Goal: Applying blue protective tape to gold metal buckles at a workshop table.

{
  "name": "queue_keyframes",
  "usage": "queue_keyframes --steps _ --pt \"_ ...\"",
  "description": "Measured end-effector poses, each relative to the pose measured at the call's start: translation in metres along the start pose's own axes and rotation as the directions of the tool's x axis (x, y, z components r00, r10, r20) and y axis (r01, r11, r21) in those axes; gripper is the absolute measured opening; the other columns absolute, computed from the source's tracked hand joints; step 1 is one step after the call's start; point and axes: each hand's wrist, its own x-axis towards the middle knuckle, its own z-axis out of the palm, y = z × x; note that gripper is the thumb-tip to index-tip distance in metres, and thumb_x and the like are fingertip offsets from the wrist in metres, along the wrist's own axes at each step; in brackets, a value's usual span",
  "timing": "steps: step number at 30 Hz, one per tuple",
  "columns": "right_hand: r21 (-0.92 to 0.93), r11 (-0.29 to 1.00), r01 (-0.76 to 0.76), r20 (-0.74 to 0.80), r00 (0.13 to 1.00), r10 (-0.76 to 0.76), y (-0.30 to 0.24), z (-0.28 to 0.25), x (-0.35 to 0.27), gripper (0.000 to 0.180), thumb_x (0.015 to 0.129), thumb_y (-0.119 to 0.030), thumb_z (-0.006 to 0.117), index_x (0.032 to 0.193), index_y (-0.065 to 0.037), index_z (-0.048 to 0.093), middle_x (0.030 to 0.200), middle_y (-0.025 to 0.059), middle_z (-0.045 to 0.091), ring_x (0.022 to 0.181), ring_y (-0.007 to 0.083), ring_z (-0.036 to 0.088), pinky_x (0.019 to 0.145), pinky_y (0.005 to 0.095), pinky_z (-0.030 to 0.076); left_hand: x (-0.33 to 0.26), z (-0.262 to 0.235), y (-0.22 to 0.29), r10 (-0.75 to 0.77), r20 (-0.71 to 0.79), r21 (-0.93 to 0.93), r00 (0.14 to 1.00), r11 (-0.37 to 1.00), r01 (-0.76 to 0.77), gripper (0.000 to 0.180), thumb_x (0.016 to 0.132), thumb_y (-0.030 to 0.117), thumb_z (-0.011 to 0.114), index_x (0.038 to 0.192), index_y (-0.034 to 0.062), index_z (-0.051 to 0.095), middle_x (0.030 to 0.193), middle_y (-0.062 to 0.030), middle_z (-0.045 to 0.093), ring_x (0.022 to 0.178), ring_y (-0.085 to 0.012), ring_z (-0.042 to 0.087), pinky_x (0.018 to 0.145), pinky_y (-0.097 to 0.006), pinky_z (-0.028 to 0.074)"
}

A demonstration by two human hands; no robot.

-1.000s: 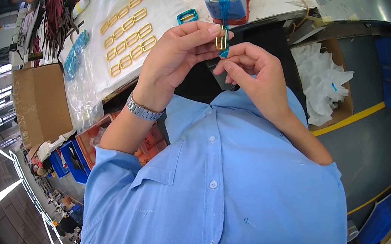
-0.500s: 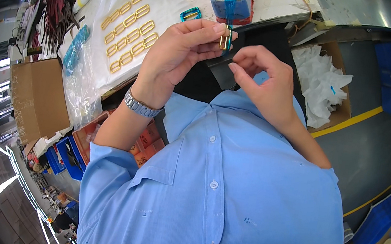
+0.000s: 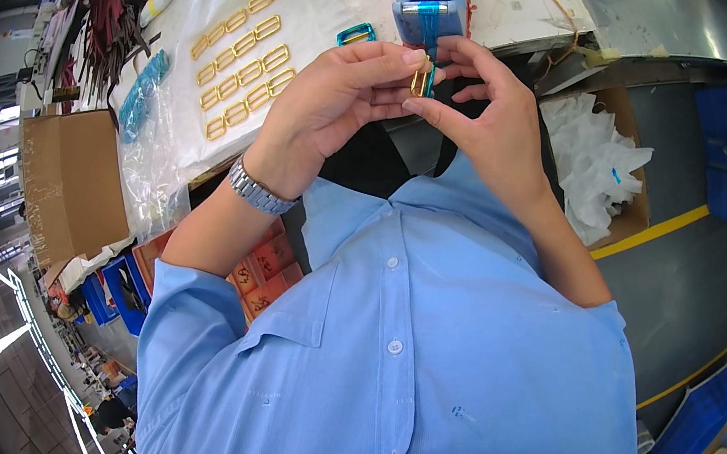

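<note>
Beside bench, box of white sheets, left fingers pinching gold buckle, right fingers half-open beside it

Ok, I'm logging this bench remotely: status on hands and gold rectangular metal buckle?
Left hand pinching the gold rectangular metal buckle. Right hand close beside it, grip unclear. Shiny blue tape runs from blue tape dispenser to buckle; fingers partly hide buckle.

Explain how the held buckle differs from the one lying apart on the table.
The held buckle is in the left hand; the lone buckle rests on the table. The held buckle looks mostly gold, with blue along one side; the lone buckle's frame looks blue, with gold at its middle bar. Both show gold and blue.
</note>
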Motion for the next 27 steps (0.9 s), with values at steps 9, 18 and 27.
queue_keyframes --steps 9,18,27 --pt "0.214 0.972 -0.100 0.117 0.990 0.076 0.000 0.003 0.014 0.062 0.086 -0.021 0.092 0.136 0.005 0.067 0.110 0.0112 0.081 0.102 0.0156 0.076 0.092 0.0314 0.060 0.011 0.003 0.023 -0.121 0.032 0.035 0.992 0.992 0.120 0.025 0.102 0.025 0.078 0.114 0.0032 0.073 0.109 -0.0079 0.078 0.092 -0.0158 0.075 0.089 -0.033 0.061" --pt "0.261 0.955 -0.143 0.079 0.989 0.126 0.000 0.010 0.013 0.048 0.089 -0.016 0.089 0.130 0.004 0.073 0.100 0.0075 0.081 0.094 0.0093 0.074 0.085 0.0266 0.058 0.016 0.009 0.037 -0.197 0.008 0.118 0.980 0.974 0.194 0.029 0.103 0.026 0.078 0.114 0.0011 0.070 0.111 -0.0095 0.077 0.092 -0.0174 0.075 0.089 -0.033 0.062" --pt "0.554 0.766 -0.325 0.174 0.945 0.276 -0.022 0.012 0.016 0.035 0.100 -0.018 0.080 0.125 0.007 0.075 0.100 0.0072 0.081 0.089 0.0076 0.073 0.085 0.0225 0.057 -0.021 0.024 -0.031 0.645 0.012 0.627 0.764 0.590 -0.508 0.020 0.097 0.006 0.078 0.115 -0.0008 0.074 0.097 -0.0070 0.078 0.086 -0.0137 0.075 0.078 -0.027 0.059"
